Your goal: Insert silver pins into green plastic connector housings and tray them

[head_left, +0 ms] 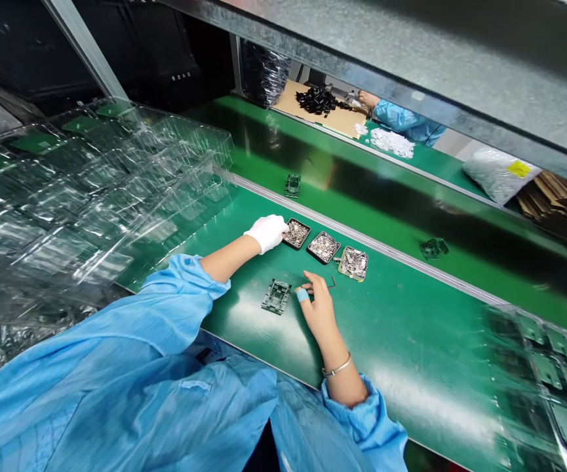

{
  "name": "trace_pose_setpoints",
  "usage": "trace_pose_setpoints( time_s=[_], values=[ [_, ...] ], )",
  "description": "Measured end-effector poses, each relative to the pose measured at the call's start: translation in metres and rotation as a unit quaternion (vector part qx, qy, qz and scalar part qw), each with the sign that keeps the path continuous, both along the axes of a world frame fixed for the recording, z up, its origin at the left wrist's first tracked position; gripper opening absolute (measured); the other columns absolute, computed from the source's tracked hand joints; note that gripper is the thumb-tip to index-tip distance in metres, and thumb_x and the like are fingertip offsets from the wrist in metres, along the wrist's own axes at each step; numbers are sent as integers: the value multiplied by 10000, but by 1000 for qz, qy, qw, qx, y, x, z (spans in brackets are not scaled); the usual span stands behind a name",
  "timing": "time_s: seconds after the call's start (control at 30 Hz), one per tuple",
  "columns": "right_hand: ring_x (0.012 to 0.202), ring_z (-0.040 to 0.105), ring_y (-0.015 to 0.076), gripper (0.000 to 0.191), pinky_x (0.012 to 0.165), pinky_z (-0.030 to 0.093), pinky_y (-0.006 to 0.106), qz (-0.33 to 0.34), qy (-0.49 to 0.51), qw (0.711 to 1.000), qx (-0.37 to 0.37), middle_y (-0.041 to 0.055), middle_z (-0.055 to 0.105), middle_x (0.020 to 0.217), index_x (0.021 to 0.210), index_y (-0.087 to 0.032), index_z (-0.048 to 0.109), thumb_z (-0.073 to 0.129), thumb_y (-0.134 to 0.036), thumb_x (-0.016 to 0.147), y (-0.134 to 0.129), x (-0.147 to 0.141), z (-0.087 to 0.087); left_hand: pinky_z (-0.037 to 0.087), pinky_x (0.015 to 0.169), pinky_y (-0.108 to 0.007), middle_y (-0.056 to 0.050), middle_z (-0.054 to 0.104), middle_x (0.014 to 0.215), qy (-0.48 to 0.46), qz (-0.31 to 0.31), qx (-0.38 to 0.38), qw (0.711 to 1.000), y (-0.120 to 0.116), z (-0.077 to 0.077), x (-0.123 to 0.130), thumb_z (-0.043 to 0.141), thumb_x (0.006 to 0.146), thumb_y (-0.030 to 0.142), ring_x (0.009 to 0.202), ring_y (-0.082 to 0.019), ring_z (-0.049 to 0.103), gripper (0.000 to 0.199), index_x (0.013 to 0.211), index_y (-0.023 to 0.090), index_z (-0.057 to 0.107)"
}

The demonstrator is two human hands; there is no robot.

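Note:
My left hand, in a white glove, has its fingertips at the left edge of a black tray of small metal parts; whatever they pinch is too small to make out. My right hand is bare with a blue wrap on one finger, and its fingers close on a thin dark bent tool. Between the hands, nearer to me, a green circuit board lies flat on the green table. Right of the first tray are a second tray of metal parts and a third tray of larger metal pieces.
Stacked clear plastic trays fill the left; another clear tray is at right. Past a metal rail, boards lie on a green belt. Across it are a co-worker's sleeve and black parts. A metal shelf hangs overhead.

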State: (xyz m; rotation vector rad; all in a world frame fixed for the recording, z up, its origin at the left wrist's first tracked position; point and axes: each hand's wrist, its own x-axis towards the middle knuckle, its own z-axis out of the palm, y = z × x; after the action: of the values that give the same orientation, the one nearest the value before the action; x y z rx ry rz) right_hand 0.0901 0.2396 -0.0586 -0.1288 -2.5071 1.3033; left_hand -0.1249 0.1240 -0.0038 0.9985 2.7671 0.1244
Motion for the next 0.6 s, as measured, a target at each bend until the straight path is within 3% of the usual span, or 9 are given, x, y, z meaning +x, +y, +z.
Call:
trace_pose_setpoints(
  time_s=[0.2, 0.37, 0.5, 0.6],
  values=[
    [894, 646, 180, 360, 829, 541, 358, 7, -6, 1000, -5, 125, 579, 1178, 1243, -183, 534, 464, -263, 899, 0, 0, 3, 464, 780, -310, -138, 670, 916, -32, 5, -9, 999, 7, -4, -11, 523, 808, 240, 875, -254, 630, 247, 907, 145, 729],
    [875, 647, 175, 359, 820, 538, 353, 15, -5, 1000, -3, 122, 580, 1181, 1245, -189, 533, 466, -261, 900, 0, 0, 5, 461, 802, -310, -123, 659, 1070, -30, 15, 11, 999, 7, -9, -18, 478, 830, 282, 977, -260, 611, 328, 1054, 181, 695],
    [865, 642, 173, 358, 831, 535, 349, 15, -3, 1000, -3, 121, 583, 1168, 1242, -179, 539, 468, -266, 902, 0, 1, 5, 468, 763, -311, -131, 680, 853, -52, 24, -9, 998, 12, -13, -21, 529, 787, 282, 819, -252, 635, 265, 898, 143, 726],
    [858, 639, 171, 353, 834, 533, 348, 11, -5, 1000, -6, 124, 584, 1163, 1234, -170, 545, 467, -265, 903, 1, 0, 6, 469, 764, -301, -132, 680, 848, -49, 33, -10, 998, 14, -13, -21, 509, 795, 262, 810, -240, 635, 255, 869, 140, 721]
  ],
)
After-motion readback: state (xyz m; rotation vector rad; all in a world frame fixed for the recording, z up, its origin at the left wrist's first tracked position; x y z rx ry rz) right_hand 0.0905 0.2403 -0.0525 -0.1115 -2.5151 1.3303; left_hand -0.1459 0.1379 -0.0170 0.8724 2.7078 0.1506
